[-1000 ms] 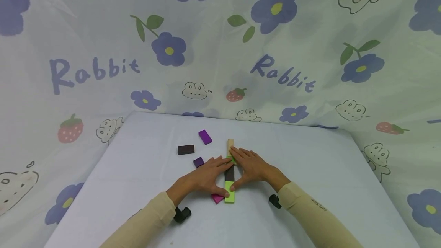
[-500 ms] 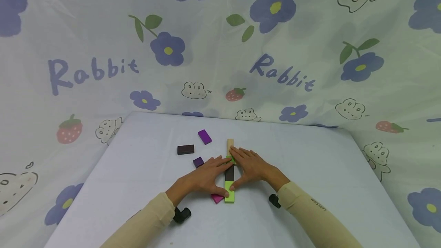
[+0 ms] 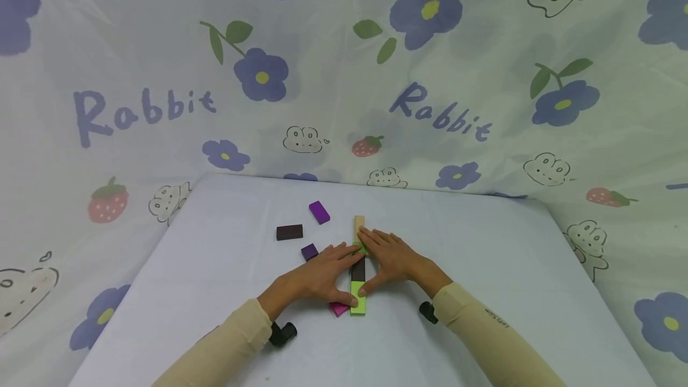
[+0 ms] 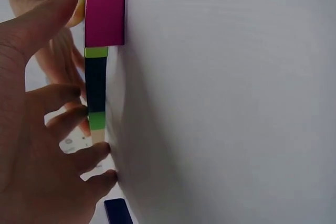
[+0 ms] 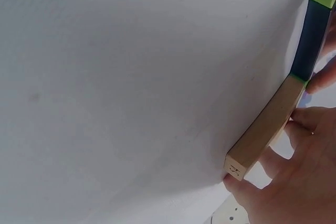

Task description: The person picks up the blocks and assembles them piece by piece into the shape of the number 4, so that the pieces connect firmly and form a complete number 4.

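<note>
A straight row of blocks runs away from me on the white table: a light green block (image 3: 358, 308) nearest, then a black block (image 3: 358, 270), a green block (image 3: 361, 248) and a wooden block (image 3: 359, 221). My left hand (image 3: 321, 275) lies along the row's left side, its thumb on the light green block and index fingertip at the green one. From the right, my right hand (image 3: 396, 260) touches the row with thumb and fingertips; its fingers rest along the wooden block (image 5: 265, 129) in the right wrist view. Beside the near end lies a magenta block (image 4: 105, 9), partly under my left hand.
Left of the row lie a dark purple block (image 3: 309, 252), a dark brown block (image 3: 289, 232) and a purple block (image 3: 319, 212). Black wrist cameras (image 3: 283, 334) show under the sleeves. A patterned curtain (image 3: 333, 76) hangs behind the table (image 3: 484, 243).
</note>
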Demonstrator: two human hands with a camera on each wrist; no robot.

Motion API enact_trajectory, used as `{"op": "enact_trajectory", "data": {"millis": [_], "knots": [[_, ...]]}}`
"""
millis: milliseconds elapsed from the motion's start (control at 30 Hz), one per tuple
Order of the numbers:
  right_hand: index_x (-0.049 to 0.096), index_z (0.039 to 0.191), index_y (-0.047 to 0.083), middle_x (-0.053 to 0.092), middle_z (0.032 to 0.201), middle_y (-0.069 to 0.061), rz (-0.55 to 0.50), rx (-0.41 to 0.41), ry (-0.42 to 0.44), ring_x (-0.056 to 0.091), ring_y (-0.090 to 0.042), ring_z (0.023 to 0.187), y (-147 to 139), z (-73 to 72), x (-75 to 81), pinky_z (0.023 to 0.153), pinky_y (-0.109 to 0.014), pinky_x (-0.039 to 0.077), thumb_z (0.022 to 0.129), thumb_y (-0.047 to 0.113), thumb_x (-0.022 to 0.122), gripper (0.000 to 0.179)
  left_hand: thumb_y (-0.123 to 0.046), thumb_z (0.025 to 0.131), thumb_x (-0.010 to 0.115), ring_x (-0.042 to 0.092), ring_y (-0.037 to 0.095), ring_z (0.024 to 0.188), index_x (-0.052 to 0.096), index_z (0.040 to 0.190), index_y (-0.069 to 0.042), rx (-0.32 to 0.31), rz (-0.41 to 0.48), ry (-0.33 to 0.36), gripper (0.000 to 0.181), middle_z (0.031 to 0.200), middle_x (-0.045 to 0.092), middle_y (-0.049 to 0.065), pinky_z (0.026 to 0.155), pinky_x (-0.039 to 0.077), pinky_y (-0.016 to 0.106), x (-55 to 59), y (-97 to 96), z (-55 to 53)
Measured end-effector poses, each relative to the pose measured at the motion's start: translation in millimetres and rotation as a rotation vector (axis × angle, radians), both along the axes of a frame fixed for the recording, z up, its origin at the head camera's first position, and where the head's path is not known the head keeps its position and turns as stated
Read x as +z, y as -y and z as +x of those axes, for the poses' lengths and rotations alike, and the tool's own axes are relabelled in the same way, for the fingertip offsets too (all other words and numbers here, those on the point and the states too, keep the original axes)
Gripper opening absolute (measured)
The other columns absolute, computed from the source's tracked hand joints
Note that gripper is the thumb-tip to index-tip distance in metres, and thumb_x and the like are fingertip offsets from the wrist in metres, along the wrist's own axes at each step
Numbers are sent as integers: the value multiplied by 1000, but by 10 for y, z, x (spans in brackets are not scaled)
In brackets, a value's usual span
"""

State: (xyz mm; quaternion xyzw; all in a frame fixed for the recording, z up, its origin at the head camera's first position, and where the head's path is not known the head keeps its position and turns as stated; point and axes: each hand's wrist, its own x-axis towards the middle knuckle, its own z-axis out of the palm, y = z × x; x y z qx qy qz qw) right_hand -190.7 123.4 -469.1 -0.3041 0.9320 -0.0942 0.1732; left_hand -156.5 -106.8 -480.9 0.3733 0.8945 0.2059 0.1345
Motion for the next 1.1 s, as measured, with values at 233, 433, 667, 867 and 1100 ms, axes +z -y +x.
{"op": "enact_trajectory", "data": {"millis": [233, 433, 667, 867, 1100], "knots": [[14, 164, 16, 12, 169, 1, 0, 8, -2, 17, -31, 153, -1, -14, -7, 119, -60, 18, 65, 82, 73, 133, -62, 83, 74, 24, 26, 152, 29, 161, -14, 7, 18, 40, 102, 167, 23, 5, 122, 19, 47, 55, 53, 67], [13, 164, 16, 12, 169, 1, -2, -1, 10, 16, -30, 154, -1, -17, -4, 120, -59, 17, 65, 82, 74, 134, -61, 80, 77, 28, 27, 150, 27, 161, -15, 31, 43, 60, 106, 167, 22, 5, 117, 32, 47, 84, 149, 150], [13, 164, 16, 12, 169, 1, 9, -15, 11, 16, -29, 154, 18, -10, 6, 120, -59, 18, 64, 81, 75, 134, -58, 78, 81, 32, 27, 148, 30, 160, -14, 60, 33, 66, 106, 164, 30, 5, 115, 35, 49, 114, 256, 247], [13, 164, 17, 12, 170, 1, 26, -26, 15, 16, -29, 154, 33, -14, 0, 120, -58, 17, 64, 81, 75, 135, -50, 79, 84, 38, 26, 145, 37, 157, -14, 69, 48, 66, 99, 159, 38, 6, 113, 38, 50, 126, 300, 326], [13, 164, 18, 13, 169, 2, 31, -35, 22, 16, -28, 154, 43, -4, 2, 120, -58, 17, 63, 81, 76, 135, -45, 80, 85, 41, 27, 143, 40, 156, -13, 67, 55, 79, 94, 156, 43, 6, 112, 39, 51, 151, 298, 382]]}}
